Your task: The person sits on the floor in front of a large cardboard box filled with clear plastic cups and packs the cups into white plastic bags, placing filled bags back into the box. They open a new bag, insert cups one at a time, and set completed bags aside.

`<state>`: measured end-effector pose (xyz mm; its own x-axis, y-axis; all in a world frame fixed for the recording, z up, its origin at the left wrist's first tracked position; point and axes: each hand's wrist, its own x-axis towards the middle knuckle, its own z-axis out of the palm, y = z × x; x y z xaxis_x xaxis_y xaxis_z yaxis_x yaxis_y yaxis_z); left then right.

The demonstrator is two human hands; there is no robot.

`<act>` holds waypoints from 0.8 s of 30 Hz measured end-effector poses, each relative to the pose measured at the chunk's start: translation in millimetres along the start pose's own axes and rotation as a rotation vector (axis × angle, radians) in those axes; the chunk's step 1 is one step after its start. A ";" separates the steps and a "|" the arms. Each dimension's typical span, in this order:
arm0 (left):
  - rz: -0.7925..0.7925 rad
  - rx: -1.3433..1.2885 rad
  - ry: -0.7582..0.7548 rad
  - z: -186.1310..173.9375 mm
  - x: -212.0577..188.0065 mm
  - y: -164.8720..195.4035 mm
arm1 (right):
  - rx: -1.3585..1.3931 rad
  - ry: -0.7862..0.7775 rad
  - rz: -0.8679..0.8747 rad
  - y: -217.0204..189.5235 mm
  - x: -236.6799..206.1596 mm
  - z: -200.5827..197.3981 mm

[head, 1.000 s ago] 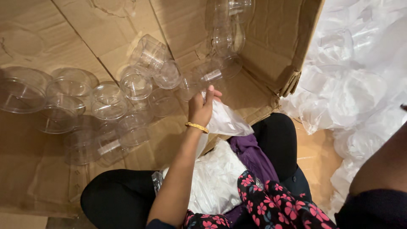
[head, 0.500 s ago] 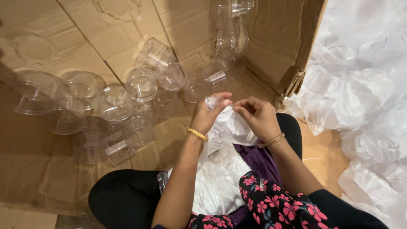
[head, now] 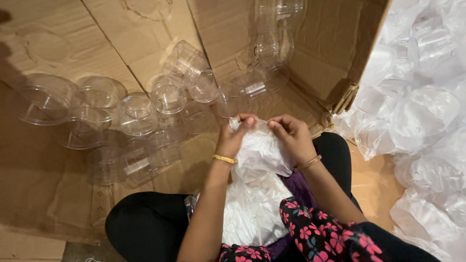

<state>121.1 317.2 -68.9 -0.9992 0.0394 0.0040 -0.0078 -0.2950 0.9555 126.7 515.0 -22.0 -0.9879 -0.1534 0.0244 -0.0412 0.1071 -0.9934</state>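
**Both hands on the bag**

I see the left hand (head: 234, 136) and right hand (head: 291, 136) side by side, fingers pinched shut on the top edge of a thin white bag (head: 259, 153) held up above the lap. Beyond the bag, clear cups (head: 167, 99) lie scattered on flattened cardboard (head: 48, 194). Right of the bag, past the cardboard's raised flap, sits a pile of wrapped cups (head: 422, 111). Below the bag, more white plastic (head: 252, 213) rests on the lap.
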 end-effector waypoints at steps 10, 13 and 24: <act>-0.275 -0.588 0.124 -39.5 -15.6 2.5 | 0.763 -0.309 0.369 11.7 -8.1 -3.1; -0.192 -0.429 0.205 -55.8 -17.8 3.7 | 1.106 -0.306 0.122 7.5 -8.1 3.4; 0.007 0.761 0.150 -156.2 -19.9 22.4 | 0.599 -0.475 0.204 31.7 64.4 34.3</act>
<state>134.8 160.7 -93.6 -0.9941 -0.1062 0.0225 -0.0272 0.4441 0.8956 66.9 474.8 -55.7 -0.7918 -0.6054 -0.0806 0.3546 -0.3483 -0.8677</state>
